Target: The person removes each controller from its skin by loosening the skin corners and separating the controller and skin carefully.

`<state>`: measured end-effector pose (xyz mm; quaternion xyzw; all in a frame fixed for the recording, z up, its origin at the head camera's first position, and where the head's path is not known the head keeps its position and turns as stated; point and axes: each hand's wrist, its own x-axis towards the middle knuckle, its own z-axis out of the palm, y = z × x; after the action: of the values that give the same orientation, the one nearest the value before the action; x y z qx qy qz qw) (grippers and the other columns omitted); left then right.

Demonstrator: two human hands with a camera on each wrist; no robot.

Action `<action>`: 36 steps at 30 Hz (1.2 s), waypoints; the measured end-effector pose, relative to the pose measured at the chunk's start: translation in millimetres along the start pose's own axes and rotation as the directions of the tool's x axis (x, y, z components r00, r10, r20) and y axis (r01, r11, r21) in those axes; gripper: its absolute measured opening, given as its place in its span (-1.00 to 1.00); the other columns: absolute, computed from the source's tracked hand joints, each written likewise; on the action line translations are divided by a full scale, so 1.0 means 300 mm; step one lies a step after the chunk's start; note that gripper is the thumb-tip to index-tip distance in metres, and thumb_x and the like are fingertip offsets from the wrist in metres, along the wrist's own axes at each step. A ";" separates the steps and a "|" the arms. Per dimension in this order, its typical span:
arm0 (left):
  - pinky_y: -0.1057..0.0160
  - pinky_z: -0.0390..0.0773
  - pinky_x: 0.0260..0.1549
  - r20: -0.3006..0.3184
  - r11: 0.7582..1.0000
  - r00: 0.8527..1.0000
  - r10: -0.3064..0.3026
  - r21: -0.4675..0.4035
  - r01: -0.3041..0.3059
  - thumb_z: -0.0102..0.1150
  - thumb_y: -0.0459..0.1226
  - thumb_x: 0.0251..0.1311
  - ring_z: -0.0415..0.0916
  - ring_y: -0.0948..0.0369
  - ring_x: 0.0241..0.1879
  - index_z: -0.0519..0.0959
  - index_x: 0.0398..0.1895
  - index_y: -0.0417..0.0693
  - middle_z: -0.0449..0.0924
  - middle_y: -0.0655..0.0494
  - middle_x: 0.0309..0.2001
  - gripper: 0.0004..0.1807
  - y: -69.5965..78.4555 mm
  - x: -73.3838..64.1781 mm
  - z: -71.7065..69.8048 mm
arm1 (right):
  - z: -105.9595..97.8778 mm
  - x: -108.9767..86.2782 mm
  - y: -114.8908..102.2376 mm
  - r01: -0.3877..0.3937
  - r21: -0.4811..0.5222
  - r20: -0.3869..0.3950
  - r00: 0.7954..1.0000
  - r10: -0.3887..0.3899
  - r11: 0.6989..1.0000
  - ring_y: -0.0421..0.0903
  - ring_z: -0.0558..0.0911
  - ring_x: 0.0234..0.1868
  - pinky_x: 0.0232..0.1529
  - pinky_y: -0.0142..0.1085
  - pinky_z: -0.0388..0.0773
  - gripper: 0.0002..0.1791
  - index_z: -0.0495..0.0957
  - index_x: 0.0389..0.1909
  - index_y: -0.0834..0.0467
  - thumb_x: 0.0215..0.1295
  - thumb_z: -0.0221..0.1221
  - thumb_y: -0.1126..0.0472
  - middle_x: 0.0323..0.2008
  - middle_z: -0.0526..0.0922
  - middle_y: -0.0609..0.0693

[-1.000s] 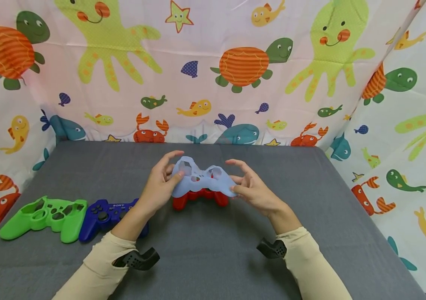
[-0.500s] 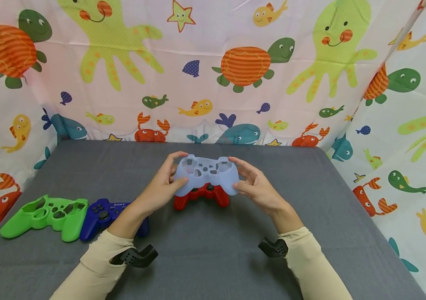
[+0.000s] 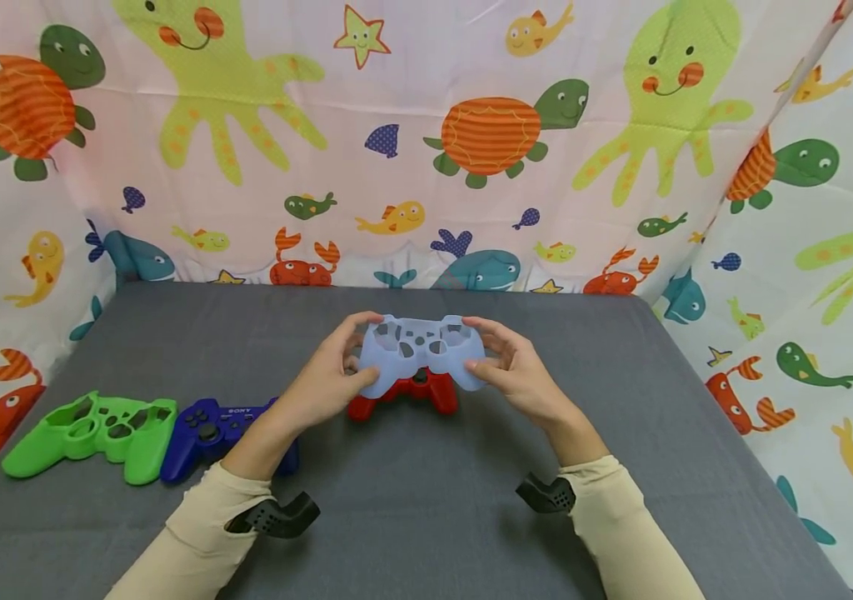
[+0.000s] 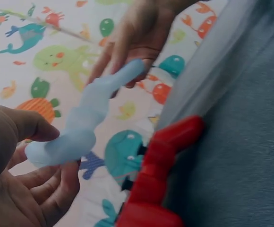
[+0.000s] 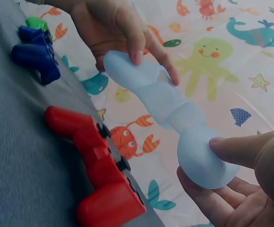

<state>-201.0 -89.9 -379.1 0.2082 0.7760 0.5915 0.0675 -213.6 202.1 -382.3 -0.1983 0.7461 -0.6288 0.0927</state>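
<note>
A translucent whitish-blue game controller cover is held up between both hands, its cutouts facing the head camera. My left hand pinches its left grip, thumb on the front and fingers behind. On the other side my right hand pinches the right grip the same way. Below and behind the cover, a red game controller lies on the table, its upper part hidden in the head view. Both wrist views show a gap between the cover and the red controller.
To the left on the grey cloth-covered table lies a blue controller, partly behind the left forearm. Beside it rests a green controller cover. A curtain printed with sea animals hangs behind the table.
The cover has turned from tilted to level, its front now facing the head camera. Lately both hands have shifted slightly right with it. The controllers on the table have stayed put.
</note>
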 end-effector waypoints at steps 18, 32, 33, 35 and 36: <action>0.14 0.62 -0.55 0.040 0.996 0.997 -0.072 -0.055 0.074 0.21 -0.45 0.24 0.43 0.15 -0.68 0.24 0.44 0.06 0.56 -0.22 0.17 -0.29 -0.039 0.050 0.166 | -0.149 -0.081 0.044 -0.009 -0.182 0.015 1.000 0.011 0.983 -0.27 0.71 -0.18 -0.24 -0.43 0.66 -0.35 0.29 0.43 0.29 0.34 0.24 0.44 0.21 0.49 0.40; 0.30 0.50 -0.60 0.062 0.980 0.992 -0.109 -0.160 0.118 0.20 -0.47 0.22 0.50 -0.12 -0.57 0.27 0.43 0.05 0.57 -0.20 0.12 -0.29 -0.023 0.110 0.302 | -0.289 -0.152 0.087 -0.107 -0.203 0.030 0.993 0.115 0.973 -0.29 0.67 0.00 -0.11 -0.40 0.67 -0.31 0.24 0.49 0.19 0.38 0.25 0.32 0.34 0.42 0.26; 0.30 0.50 -0.60 0.066 0.979 0.992 -0.111 -0.163 0.120 0.20 -0.47 0.21 0.51 -0.15 -0.55 0.27 0.43 0.04 0.57 -0.21 0.13 -0.29 -0.018 0.113 0.311 | -0.301 -0.157 0.088 -0.111 -0.207 0.032 0.992 0.120 0.972 -0.29 0.67 0.00 -0.11 -0.40 0.67 -0.31 0.24 0.49 0.19 0.38 0.25 0.32 0.34 0.42 0.24; 0.31 0.50 -0.60 0.077 0.977 0.990 -0.115 -0.170 0.126 0.20 -0.47 0.21 0.51 -0.08 -0.58 0.27 0.44 0.03 0.57 -0.22 0.15 -0.28 -0.011 0.119 0.328 | -0.323 -0.167 0.089 -0.119 -0.217 0.036 0.991 0.130 0.969 -0.28 0.67 0.00 -0.11 -0.40 0.68 -0.30 0.23 0.49 0.20 0.38 0.25 0.32 0.31 0.44 0.18; 0.33 0.49 -0.60 0.082 0.976 0.990 -0.117 -0.172 0.129 0.20 -0.48 0.20 0.49 0.01 -0.61 0.28 0.45 0.03 0.57 -0.23 0.16 -0.27 -0.007 0.122 0.336 | -0.333 -0.173 0.090 -0.124 -0.221 0.037 0.990 0.136 0.967 -0.29 0.66 0.01 -0.11 -0.40 0.68 -0.30 0.23 0.49 0.20 0.38 0.25 0.32 0.30 0.45 0.13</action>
<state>-199.2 14.2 -405.3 0.1739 0.7288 0.6451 0.1499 -210.3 317.1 -395.0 -0.1740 0.8194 -0.5303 0.1306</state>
